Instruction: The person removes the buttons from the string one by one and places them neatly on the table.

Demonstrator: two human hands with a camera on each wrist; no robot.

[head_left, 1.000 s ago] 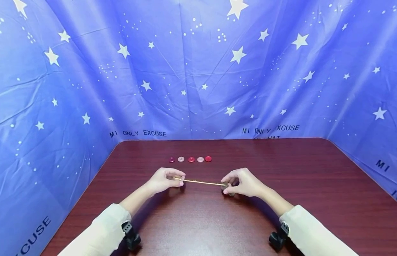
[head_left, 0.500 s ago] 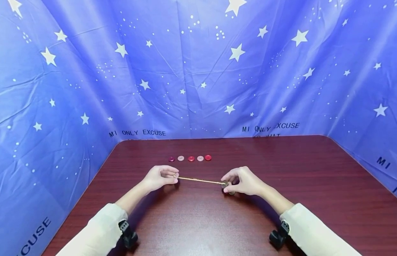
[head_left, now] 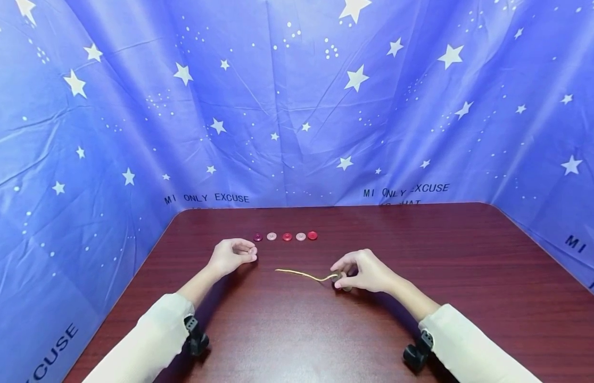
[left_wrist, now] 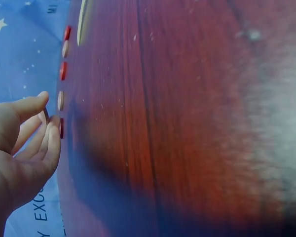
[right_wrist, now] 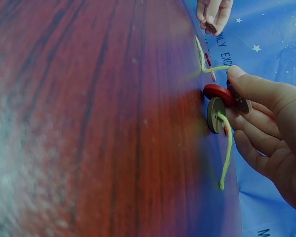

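Note:
My left hand (head_left: 231, 256) pinches a small button (right_wrist: 210, 28) between thumb and fingers, just in front of the left end of a row of buttons. In the left wrist view only that button's thin edge shows. My right hand (head_left: 366, 272) holds a yellow string (head_left: 297, 273) with buttons threaded on it. A dark brown button (right_wrist: 241, 100) sits at the fingertips, beside a red button (right_wrist: 217, 94) and an olive button (right_wrist: 216, 115). One string end hangs below the olive button; the other stretches left, loose and bent, toward the left hand.
Across the back of the dark red wooden table (head_left: 297, 330) lies the row, from a purple button (head_left: 257, 237) at left to a red button (head_left: 312, 235) at right, with pink and red ones between. A blue star-print curtain (head_left: 287, 106) surrounds the table's back and sides.
My left hand has let the string slip out and moved back and left with the button. The string, earlier taut between both hands, now sags free. My right hand stays in place.

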